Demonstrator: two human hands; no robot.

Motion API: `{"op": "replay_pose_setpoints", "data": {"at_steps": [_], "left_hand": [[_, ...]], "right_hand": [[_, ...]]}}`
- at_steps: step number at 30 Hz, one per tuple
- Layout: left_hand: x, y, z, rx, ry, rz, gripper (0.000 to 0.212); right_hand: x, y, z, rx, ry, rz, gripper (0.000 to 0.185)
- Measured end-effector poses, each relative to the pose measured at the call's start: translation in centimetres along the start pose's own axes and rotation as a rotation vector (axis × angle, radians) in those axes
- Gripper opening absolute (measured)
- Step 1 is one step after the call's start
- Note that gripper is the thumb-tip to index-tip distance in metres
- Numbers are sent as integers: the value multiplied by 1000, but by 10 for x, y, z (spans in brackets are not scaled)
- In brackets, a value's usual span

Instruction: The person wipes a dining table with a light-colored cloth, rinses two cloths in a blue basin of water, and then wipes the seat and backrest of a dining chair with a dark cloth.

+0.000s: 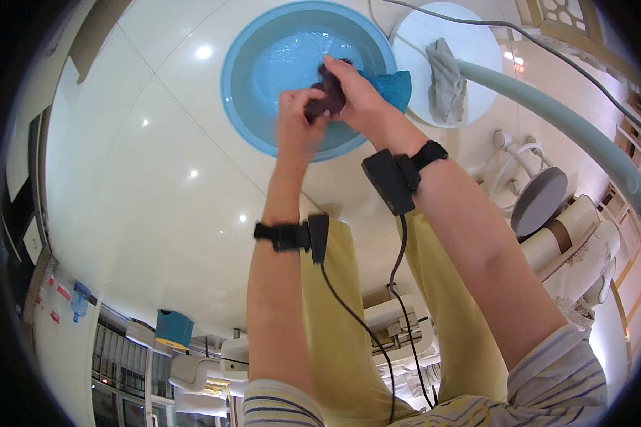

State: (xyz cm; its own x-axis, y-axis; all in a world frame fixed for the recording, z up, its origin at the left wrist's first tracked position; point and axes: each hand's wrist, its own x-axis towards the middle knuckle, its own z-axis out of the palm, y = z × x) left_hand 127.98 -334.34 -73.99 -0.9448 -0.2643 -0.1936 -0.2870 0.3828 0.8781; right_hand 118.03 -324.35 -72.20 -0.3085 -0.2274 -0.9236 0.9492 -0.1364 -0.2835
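A dark maroon cloth is bunched between my two hands above a round blue plastic basin that holds water. My left hand grips the cloth's lower left part, its fingers curled and slightly blurred. Around the upper and right side of the same cloth, my right hand is closed. Over the basin's right rim hangs a teal cloth, partly hidden behind my right hand. A crumpled grey cloth lies on a round white surface beside the basin.
A pale green curved tube and a dark cable cross the upper right. A stool with a round grey seat stands at right, near a sofa. Far at lower left are a teal bucket and a blue water bottle.
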Motion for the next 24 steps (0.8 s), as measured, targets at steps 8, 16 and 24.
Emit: {"op": "replay_pose_setpoints", "data": {"at_steps": [8, 16, 24], "left_hand": [[-16, 101, -30, -269, 246, -65, 50], [-6, 144, -63, -718, 148, -432, 44], [19, 153, -100, -524, -308, -120, 27]], "right_hand": [[-65, 20, 18, 325, -316, -162, 27], [-111, -6, 25, 170, -332, -167, 40], [-142, -56, 18, -317, -858, 113, 40]]}}
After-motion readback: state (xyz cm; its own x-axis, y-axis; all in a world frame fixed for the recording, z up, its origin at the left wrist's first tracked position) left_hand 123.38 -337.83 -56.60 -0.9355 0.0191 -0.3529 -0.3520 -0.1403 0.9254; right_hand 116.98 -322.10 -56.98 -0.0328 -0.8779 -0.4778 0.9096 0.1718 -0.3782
